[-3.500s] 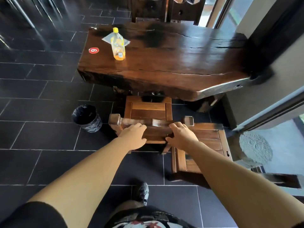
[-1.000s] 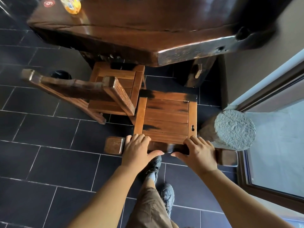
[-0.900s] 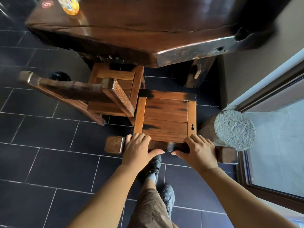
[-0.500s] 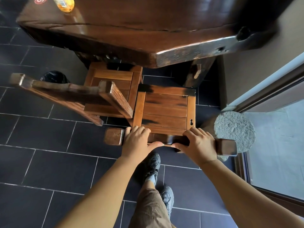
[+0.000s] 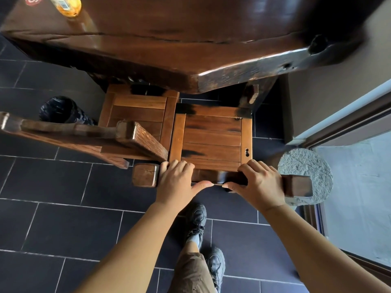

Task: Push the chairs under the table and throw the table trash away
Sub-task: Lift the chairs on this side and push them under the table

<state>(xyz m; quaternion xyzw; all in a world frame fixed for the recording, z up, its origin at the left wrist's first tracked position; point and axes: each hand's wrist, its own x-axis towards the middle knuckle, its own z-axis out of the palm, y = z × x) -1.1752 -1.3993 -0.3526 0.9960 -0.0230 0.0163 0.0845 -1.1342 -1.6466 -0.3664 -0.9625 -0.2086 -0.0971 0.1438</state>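
Two wooden chairs stand side by side at the near edge of the dark wooden table [image 5: 211, 60]. The right chair [image 5: 211, 136] has its seat front just short of the table edge. My left hand [image 5: 175, 182] and my right hand [image 5: 260, 182] both grip its top back rail. The left chair [image 5: 137, 111] has its seat front partly under the table, and its back rail [image 5: 63, 130] sticks out to the left. An orange drink bottle [image 5: 67, 5] stands on the table at the top left, cut off by the frame.
A small bin [image 5: 59, 108] lined with a black bag stands on the dark tiled floor left of the chairs. A round stone block [image 5: 304, 174] sits right of the chair, by a glass door frame [image 5: 347, 123]. A red number sticker [image 5: 33, 0] is on the table. My shoes [image 5: 196, 220] are below the chair.
The right chair has slid forward toward the table with both hands on its back rail. Earlier my hands were on the left chair's rail.
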